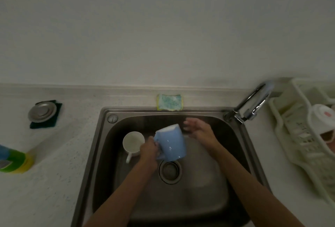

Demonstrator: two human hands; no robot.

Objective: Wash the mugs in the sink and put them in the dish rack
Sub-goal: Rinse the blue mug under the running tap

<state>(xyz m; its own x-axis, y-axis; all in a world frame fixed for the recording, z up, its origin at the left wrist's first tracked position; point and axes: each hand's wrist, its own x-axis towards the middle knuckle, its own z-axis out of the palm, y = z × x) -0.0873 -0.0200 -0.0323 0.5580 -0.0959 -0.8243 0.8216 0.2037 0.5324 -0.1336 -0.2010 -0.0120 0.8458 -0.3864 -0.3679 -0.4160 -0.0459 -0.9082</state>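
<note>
Sink station, head view: your left hand (pixel 149 149) curls its fingers round the handle of the blue mug (pixel 171 141), holding it tilted over the sink (pixel 199 199), just beyond the drain (pixel 169 170); your right hand (pixel 200 130) holds nothing, fingers spread and relaxed, just right of the mug's far end; a white mug (pixel 133 143) stands upright in the basin's left part, beside your left hand; a sponge (pixel 170 102) lies on the far rim; the faucet (pixel 253 103) rises at the far-right corner; the dish rack (pixel 293 136) sits right of the sink with a white vessel (pixel 320 118) in it; a green-and-yellow bottle (pixel 16 161) lies on the counter at left.
</note>
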